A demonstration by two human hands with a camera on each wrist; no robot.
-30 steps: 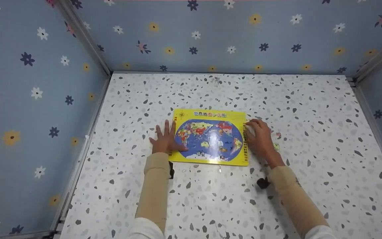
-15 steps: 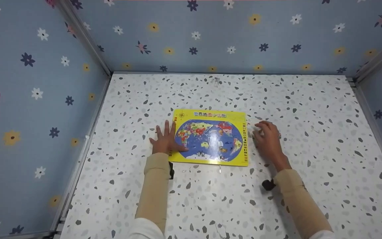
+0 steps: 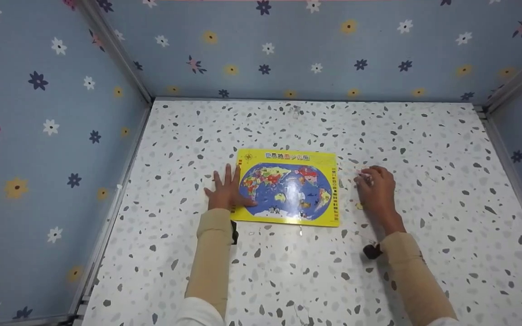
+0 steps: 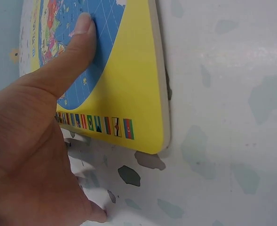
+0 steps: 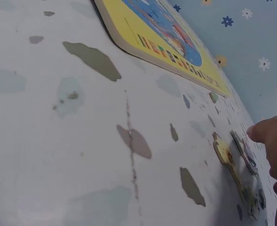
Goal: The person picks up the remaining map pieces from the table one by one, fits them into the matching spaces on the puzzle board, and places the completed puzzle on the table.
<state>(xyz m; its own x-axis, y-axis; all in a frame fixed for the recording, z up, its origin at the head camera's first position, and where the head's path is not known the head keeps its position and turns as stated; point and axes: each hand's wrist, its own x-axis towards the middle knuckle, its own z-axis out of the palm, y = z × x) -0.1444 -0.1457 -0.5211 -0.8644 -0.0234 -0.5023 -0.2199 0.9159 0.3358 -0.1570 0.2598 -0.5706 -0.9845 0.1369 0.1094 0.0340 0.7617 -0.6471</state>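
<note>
A yellow world map puzzle board (image 3: 288, 219) lies flat on the speckled table. My left hand (image 3: 224, 194) rests over its left edge with fingers spread. In the left wrist view the thumb (image 4: 79, 44) lies across the blue map, and the other fingers are off the board. My right hand (image 3: 379, 194) is to the right of the board, fingers bent down among small loose puzzle pieces. One pinkish piece (image 3: 364, 173) shows at its fingertips; whether it is pinched is unclear. A yellowish piece (image 3: 359, 205) lies beside the hand. In the right wrist view, a fingertip is close to several pieces (image 5: 227, 157).
The speckled white table (image 3: 270, 271) extends around the board. Blue flowered panels (image 3: 288, 50) enclose it at the back and sides. A dark wrist camera (image 3: 372, 251) sits at the right cuff, another (image 3: 234, 232) at the left.
My right hand has left the board's right edge and moved right to the loose pieces. A yellowish piece now shows by it. The left hand and board have stayed put.
</note>
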